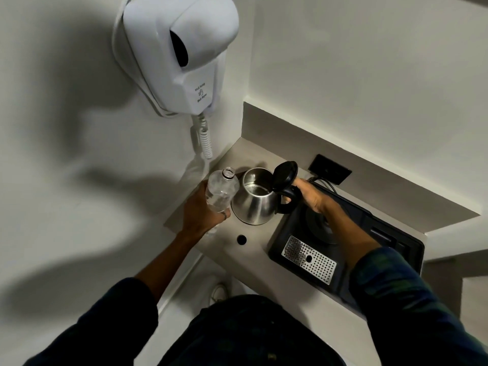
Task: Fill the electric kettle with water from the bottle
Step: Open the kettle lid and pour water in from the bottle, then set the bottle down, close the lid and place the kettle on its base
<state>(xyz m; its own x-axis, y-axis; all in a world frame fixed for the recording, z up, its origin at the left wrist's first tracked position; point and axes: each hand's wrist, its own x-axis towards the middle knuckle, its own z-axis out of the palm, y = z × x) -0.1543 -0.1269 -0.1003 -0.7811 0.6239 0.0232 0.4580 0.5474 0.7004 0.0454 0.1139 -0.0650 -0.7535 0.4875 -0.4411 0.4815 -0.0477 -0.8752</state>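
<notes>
A steel electric kettle [254,200] stands on the grey counter [253,249], its black lid [285,174] flipped up and its mouth open. My right hand [307,194] grips the kettle's black handle. Just left of the kettle, my left hand [200,207] holds a clear plastic bottle [221,190], uncapped and roughly upright, its neck near the kettle's rim. No water is pouring. How much water is in the bottle or the kettle cannot be told.
A black tray [396,241] with the kettle's round base [320,228] and a perforated metal drip grate [309,258] lies to the right. A black wall socket [330,169] sits behind it. A white wall-hung hair dryer [179,54] with coiled cord hangs above. A small black hole [241,239] marks the counter.
</notes>
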